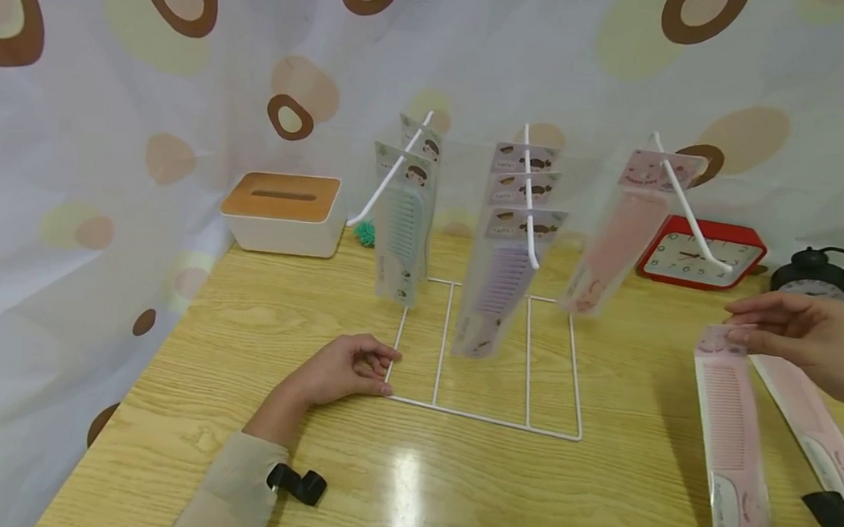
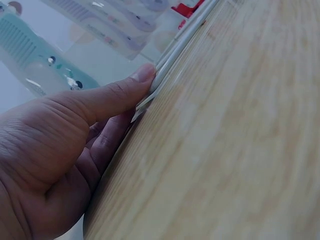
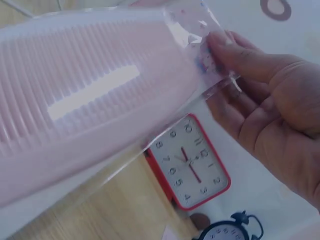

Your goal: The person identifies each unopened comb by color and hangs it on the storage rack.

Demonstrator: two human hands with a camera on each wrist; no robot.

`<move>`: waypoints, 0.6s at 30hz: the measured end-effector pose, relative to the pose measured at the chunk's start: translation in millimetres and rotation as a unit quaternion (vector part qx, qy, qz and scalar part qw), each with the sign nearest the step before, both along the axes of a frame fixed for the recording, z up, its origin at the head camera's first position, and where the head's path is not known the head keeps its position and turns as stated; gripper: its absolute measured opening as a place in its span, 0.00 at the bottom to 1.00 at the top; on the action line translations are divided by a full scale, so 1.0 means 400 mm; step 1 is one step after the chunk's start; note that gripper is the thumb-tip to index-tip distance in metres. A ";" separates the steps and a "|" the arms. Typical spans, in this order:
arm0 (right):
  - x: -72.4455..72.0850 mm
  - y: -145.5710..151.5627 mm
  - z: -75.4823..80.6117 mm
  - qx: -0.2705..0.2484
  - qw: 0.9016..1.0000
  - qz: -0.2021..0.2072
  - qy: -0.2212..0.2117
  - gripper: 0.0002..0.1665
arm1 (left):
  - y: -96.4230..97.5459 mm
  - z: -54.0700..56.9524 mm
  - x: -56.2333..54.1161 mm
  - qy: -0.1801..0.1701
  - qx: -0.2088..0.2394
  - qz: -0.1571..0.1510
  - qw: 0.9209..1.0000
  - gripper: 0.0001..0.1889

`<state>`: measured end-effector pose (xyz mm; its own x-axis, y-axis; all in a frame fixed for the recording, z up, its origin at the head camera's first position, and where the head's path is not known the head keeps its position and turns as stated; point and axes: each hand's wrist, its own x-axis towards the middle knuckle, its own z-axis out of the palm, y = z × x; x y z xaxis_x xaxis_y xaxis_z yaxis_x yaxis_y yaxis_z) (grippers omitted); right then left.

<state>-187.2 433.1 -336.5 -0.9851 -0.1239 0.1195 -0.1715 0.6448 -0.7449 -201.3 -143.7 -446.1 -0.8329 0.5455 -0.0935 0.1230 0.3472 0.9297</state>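
Note:
My right hand [image 1: 816, 344] pinches the top corner of a packaged pink comb [image 1: 732, 419], which hangs down in front of it. Large in the right wrist view, this pink comb fills the left side. My left hand [image 1: 346, 372] grips the front left corner of a white wire display rack [image 1: 481, 416], thumb at the front bar and fingers at the side bar. From the rack's left hook hang packaged green combs [image 1: 401, 230]. Several packaged purple combs [image 1: 504, 285] hang on the middle hook, and one packaged pink comb [image 1: 619, 235] on the right hook.
Another packaged pink comb [image 1: 812, 416] lies on the wooden table [image 1: 303, 313] at the right. Behind stand a red clock [image 1: 705, 253], a black alarm clock [image 1: 820, 276] and a white tissue box [image 1: 279, 235] with a wooden lid. A patterned curtain [image 1: 506, 67] closes off the back.

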 end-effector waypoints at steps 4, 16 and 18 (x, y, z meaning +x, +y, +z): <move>0.026 -0.034 0.030 -0.035 0.999 -0.019 0.021 0.23 | -0.002 0.000 -0.002 -0.001 -0.003 -0.002 1.000 0.24; 0.088 -0.165 0.132 -0.420 0.868 0.231 0.131 0.12 | -0.003 -0.001 -0.002 -0.002 -0.002 -0.003 1.000 0.25; 0.096 -0.193 0.155 -0.426 0.860 0.238 0.149 0.10 | -0.002 0.000 -0.004 -0.001 -0.002 -0.004 1.000 0.25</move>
